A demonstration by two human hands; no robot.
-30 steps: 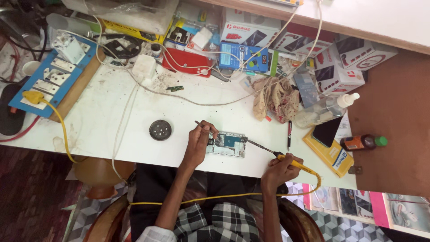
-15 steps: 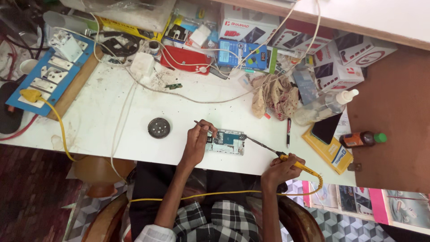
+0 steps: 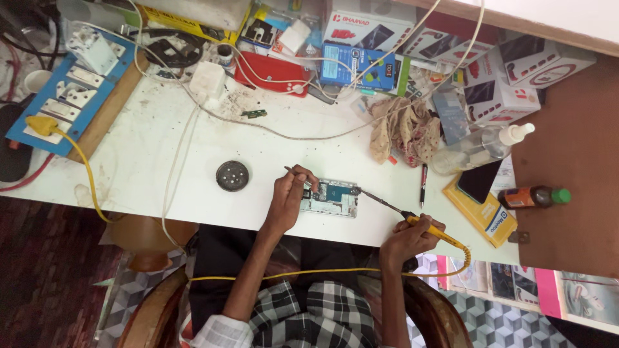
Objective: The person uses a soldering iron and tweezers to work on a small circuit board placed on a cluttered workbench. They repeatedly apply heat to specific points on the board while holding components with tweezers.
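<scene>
- My left hand [image 3: 289, 196] rests on the opened phone [image 3: 330, 198], which lies flat on the white table [image 3: 161, 161] near its front edge, right in front of me.
- The left grip is closed on a thin tool [image 3: 298, 171], probably tweezers; it is too small to tell for sure. Its free end sticks up and to the left, away from the phone.
- My right hand [image 3: 407, 240] sits at the table's edge, well to the right of the phone, its grip wrapped around the yellow handle of the soldering iron [image 3: 412, 219].
- The iron's dark metal shaft slants up and left, and its tip meets the phone's right end.
- The iron's yellow cord [image 3: 284, 274] loops back from the handle across my lap.
- A round dark disc [image 3: 232, 175] lies on the table left of my left hand, apart from it.
- A pen [image 3: 423, 185] lies just right of the iron's shaft, below a crumpled cloth [image 3: 403, 129].
- A clear spray bottle [image 3: 480, 148] and a small brown bottle [image 3: 532, 196] lie farther right.
</scene>
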